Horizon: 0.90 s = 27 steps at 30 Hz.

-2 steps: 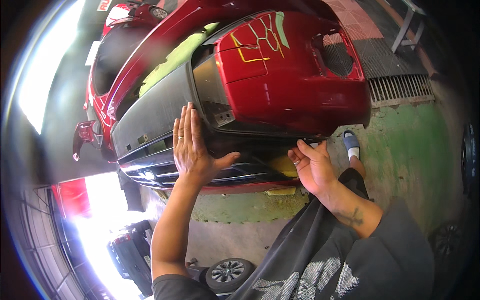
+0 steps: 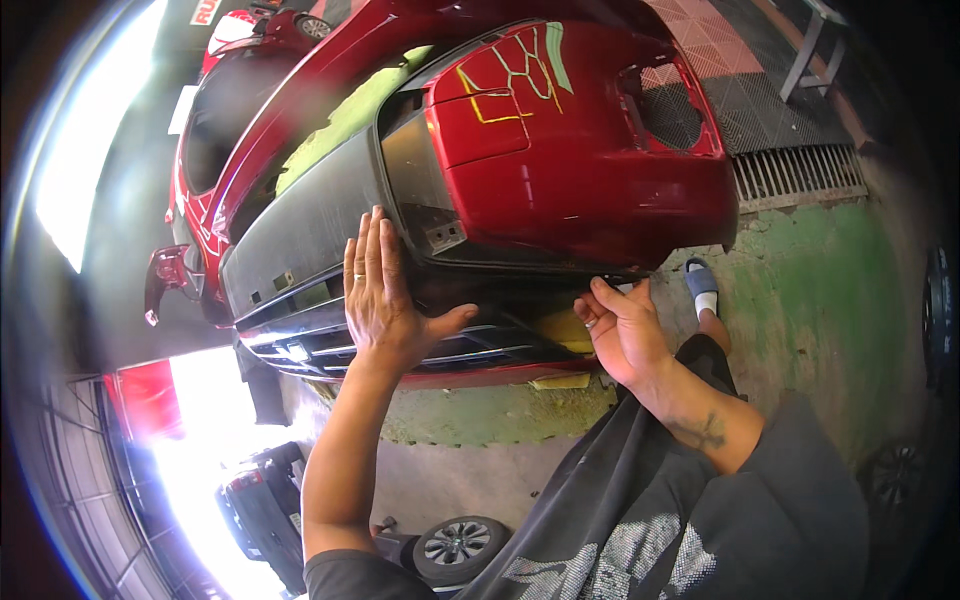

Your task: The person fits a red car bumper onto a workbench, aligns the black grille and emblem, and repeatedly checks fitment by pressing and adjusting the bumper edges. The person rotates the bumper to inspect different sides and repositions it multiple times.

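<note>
My left hand lies with fingers stretched and thumb out, palm down against the dark trim of a red car body. Beside it rises a grey-black panel. To the right bulges a glossy red body panel with yellow and pale green lines drawn on it. A thin black strip runs along its lower edge. At the right end of that strip, my right hand has its thumb and fingers curled together on the edge. What lies between those fingertips is mostly hidden.
Below the car part lies a green mat. A wheel rests on the floor at the bottom. Another red car part sticks out at the left. A floor grate and a metal stand are at the right.
</note>
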Available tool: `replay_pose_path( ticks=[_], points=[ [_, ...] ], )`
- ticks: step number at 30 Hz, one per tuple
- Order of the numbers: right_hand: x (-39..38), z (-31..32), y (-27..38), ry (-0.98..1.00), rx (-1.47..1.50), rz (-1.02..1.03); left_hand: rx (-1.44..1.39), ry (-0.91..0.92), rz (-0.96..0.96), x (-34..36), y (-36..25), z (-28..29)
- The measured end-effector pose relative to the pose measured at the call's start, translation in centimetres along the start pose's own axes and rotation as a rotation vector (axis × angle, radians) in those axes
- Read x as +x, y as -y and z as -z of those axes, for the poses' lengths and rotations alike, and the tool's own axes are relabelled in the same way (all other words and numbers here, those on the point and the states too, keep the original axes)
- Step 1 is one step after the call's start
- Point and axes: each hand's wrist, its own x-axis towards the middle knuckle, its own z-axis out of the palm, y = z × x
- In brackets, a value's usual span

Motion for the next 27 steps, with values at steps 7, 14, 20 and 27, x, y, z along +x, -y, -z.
replay_pose_path(
  ticks=[7, 14, 20, 27],
  points=[
    [0.6, 0.8, 0.0, 0.018, 0.000, -0.025, 0.041, 0.055, 0.010, 0.5, -0.5, 0.5],
    [0.6, 1.9, 0.0, -0.038, 0.107, -0.058, 0.029, 0.017, 0.027, 0.4, -0.7, 0.3],
    [0.3, 1.6, 0.6, 0.020, 0.121, -0.045, 0.047, 0.005, 0.017, 0.3, -0.5, 0.3],
    [0.9, 3.0, 0.4, 0.014, 0.111, -0.035, 0.050, 0.015, 0.019, 0.3, -0.6, 0.4]
  ],
)
